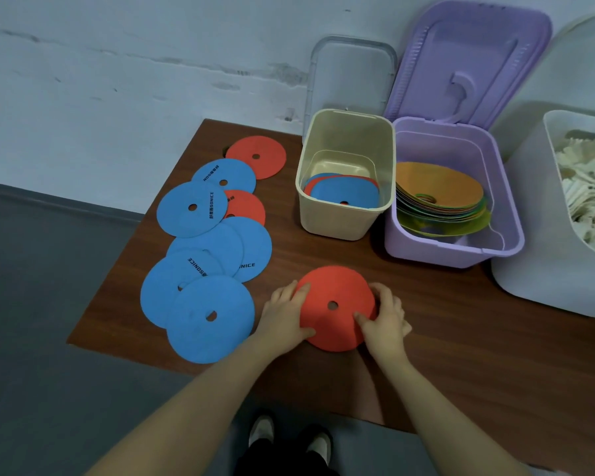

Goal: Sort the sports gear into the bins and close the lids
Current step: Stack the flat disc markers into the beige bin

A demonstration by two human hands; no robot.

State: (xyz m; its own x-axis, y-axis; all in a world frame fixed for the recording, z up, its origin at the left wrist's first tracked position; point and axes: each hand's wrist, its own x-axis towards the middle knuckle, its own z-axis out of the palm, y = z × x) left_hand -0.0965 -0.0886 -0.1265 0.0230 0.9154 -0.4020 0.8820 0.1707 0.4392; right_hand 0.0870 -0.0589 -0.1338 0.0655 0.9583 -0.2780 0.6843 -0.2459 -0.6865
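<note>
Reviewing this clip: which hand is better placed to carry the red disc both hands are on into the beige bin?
Right, probably. The right hand grips the red disc on the edge nearer the beige bin, which stands open ahead and slightly right. The left hand holds the far edge, beside the blue discs.

printed text on the blue discs only — dark lettering. disc at left [192,209]: chinese characters followed by "SONICE", running sideways. disc near the table middle [251,249]: "NICE" visible, the start covered by another disc. lower disc [186,269]: "SONICE" upside down. upper disc [224,175]: "SON" plus characters, partly readable.
</note>
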